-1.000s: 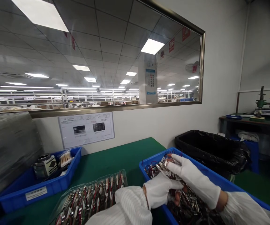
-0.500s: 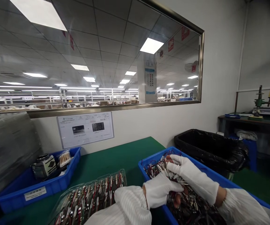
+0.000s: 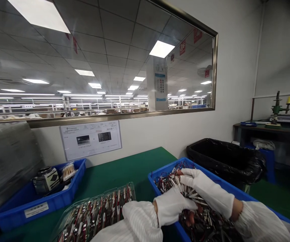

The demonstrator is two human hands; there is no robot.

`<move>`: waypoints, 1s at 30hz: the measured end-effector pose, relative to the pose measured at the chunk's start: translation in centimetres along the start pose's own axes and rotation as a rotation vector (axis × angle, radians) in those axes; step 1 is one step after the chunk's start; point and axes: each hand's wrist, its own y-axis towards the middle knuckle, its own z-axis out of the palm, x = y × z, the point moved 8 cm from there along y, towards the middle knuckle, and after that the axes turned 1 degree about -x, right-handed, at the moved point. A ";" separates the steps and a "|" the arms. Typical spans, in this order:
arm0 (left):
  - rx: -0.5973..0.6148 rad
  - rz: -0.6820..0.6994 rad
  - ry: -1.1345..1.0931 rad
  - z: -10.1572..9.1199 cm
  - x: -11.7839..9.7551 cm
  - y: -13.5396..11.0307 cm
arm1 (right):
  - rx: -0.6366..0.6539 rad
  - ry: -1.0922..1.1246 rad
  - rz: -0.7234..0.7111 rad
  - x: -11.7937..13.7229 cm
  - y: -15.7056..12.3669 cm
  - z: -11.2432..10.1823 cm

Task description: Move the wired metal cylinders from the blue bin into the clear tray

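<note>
Both of my hands wear white gloves with bare fingertips showing. My left hand (image 3: 170, 206) is closed around a bunch of thin silvery wired parts (image 3: 176, 183), over the near side of a blue bin (image 3: 151, 181). From the right, my right hand (image 3: 200, 185) reaches over the bin, its fingertips closed on the far end of the same bunch. More loose parts with red and black wires (image 3: 207, 225) fill the bin below. Left of my hands is a clear plastic tray (image 3: 132, 186), packed with rows of similar wired parts (image 3: 94, 215).
On the green table (image 3: 137, 159), another blue bin (image 3: 11, 215) holds a dark bottle (image 3: 46, 179) and cotton swabs (image 3: 68, 170). A black-lined waste bin (image 3: 225, 161) stands beyond the parts bin. A sheet (image 3: 92, 139) hangs below the window. Farther right sits a green hand press (image 3: 277, 109).
The fingers of my right hand have shifted slightly at the bunch, and its silvery parts look a little more fanned out. My left hand stays nearly in place. The view has moved slightly.
</note>
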 end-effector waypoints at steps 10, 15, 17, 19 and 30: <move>0.035 0.027 -0.028 0.3 -0.2 -0.3 | 0.079 0.192 0.015 0.3 0.1 0.0; 0.030 -0.001 -0.022 0.2 -0.1 -0.3 | 0.126 0.233 -0.024 0.4 0.0 0.1; 0.038 -0.011 -0.009 0.2 -0.1 -0.3 | 0.127 0.217 -0.051 0.6 -0.1 0.1; 0.044 -0.011 -0.003 0.2 -0.2 -0.3 | 0.098 0.147 -0.067 0.8 -0.2 0.0; -0.083 -0.121 0.115 -1.0 1.3 0.0 | 0.105 -0.291 -0.182 0.8 -0.3 1.2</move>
